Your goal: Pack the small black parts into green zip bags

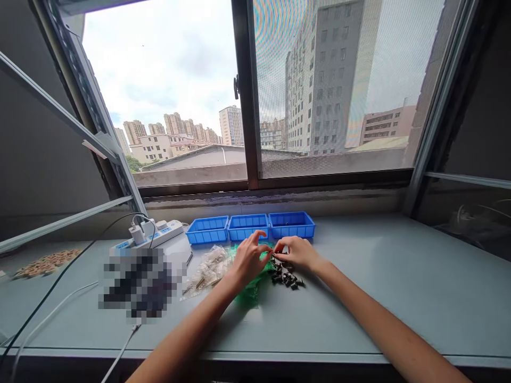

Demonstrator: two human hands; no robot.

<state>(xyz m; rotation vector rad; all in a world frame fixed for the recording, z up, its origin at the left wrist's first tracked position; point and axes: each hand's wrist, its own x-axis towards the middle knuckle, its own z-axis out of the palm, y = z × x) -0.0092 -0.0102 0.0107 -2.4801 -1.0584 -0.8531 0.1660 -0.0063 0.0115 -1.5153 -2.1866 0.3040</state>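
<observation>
My left hand (249, 259) is over a green plastic bag (250, 296), its thumb and fingers curled toward the fingertips of my right hand. My right hand (298, 252) has thumb and forefinger pinched together above a pile of small dark parts (286, 277). The fingertips of both hands meet at a small item that is too small to name. Left of my left hand lie clear plastic bags (211, 267) with small pieces inside.
Three blue bins, left (207, 237), middle (248, 219) and right (293, 232), stand in a row behind my hands. A white power strip (171, 232) with plugs and cables is at the left. Brown pieces (48, 264) lie further left. A window rises behind the table.
</observation>
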